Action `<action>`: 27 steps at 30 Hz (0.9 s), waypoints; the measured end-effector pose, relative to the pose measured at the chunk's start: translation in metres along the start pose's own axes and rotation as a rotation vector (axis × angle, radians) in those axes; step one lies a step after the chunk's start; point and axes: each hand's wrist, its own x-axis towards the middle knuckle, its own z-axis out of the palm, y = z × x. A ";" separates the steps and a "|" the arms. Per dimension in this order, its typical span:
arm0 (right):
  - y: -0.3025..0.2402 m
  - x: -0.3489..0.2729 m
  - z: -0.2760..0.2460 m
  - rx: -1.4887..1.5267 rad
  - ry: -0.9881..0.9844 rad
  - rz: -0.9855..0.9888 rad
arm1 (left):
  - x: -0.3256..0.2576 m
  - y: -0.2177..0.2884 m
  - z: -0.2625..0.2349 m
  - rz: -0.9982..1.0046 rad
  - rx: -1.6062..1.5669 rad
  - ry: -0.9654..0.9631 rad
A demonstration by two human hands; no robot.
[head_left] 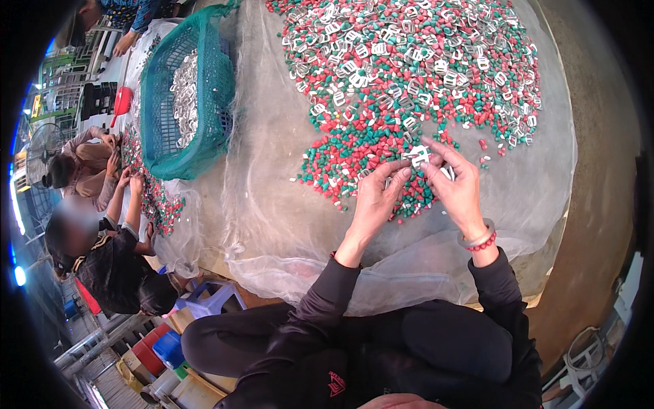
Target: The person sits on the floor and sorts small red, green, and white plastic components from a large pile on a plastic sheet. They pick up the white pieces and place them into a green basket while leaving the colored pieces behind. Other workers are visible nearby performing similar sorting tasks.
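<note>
Here's the big mesh sheet [266,136], spread wide in front of the wearer, likely there so that nothing small rolls away. Across it sprawls the pile [409,75], red, green and white bits with silvery buckles strewn through, its near end right under the hands, presumably to keep the reach short. Off to the left, a co-worker in black [122,273] bends over a second spread of bits [163,204], with another person [88,167] just beyond. Between the two spreads sits the teal basket [163,163], netting over its walls, a heap of metal buckles [184,99] inside; it looks parked there to be within reach. A lilac stool [214,298] stands by the sheet's lower left corner.

Now the hands! The right hand [458,187] has its thumb and forefinger drawn in on a small cluster of pale buckles [417,155], just above the pile's near edge, more metal tucked against its fingers. The left hand [378,198] meets it, thumb and forefinger nearly together at the cluster's edge; whether that grip truly pinches, I can't tell. Fingers mask part of the cluster, and loose pebbles [361,153] crowd close underneath, half-burying buckles farther up.
</note>
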 end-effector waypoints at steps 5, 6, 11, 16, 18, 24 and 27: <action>-0.008 -0.005 0.010 -0.050 -0.002 -0.112 | 0.002 0.001 -0.003 -0.003 -0.188 0.016; -0.010 -0.004 0.010 -0.008 -0.042 -0.101 | 0.003 0.001 -0.002 -0.015 -0.252 0.057; -0.011 0.003 -0.005 0.246 -0.351 0.271 | -0.002 -0.001 0.005 0.473 0.325 0.440; 0.000 0.005 -0.012 0.773 -0.321 0.567 | -0.007 0.000 -0.001 0.761 0.405 0.489; 0.006 0.006 -0.011 0.826 -0.221 0.527 | -0.004 0.003 0.000 0.696 0.399 0.384; 0.010 -0.002 -0.006 0.357 -0.046 0.272 | -0.009 0.010 -0.001 0.360 0.461 0.091; 0.007 -0.006 0.000 0.086 0.006 0.093 | -0.008 0.011 -0.008 0.299 0.424 0.143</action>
